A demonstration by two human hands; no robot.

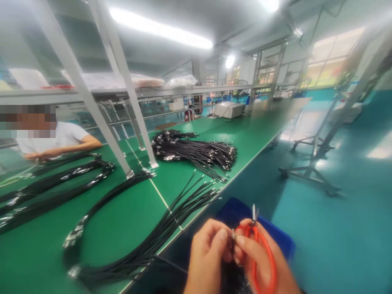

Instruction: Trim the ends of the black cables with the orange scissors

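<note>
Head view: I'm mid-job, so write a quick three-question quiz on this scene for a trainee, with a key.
1. Which hand holds the red-handled scissors: (a) left or (b) right?
2. True or false: the U-shaped bundle of black cables lies on the green tabletop.
3. Fill in the colour: the container seen behind the scissors is ____.

Key: 1. b, the right hand. 2. True. 3. Blue.

Free room over green tabletop (122, 220) inside curved cable bundle (72, 241), white posts (136, 110) and cable pile (192, 151) beyond
</note>
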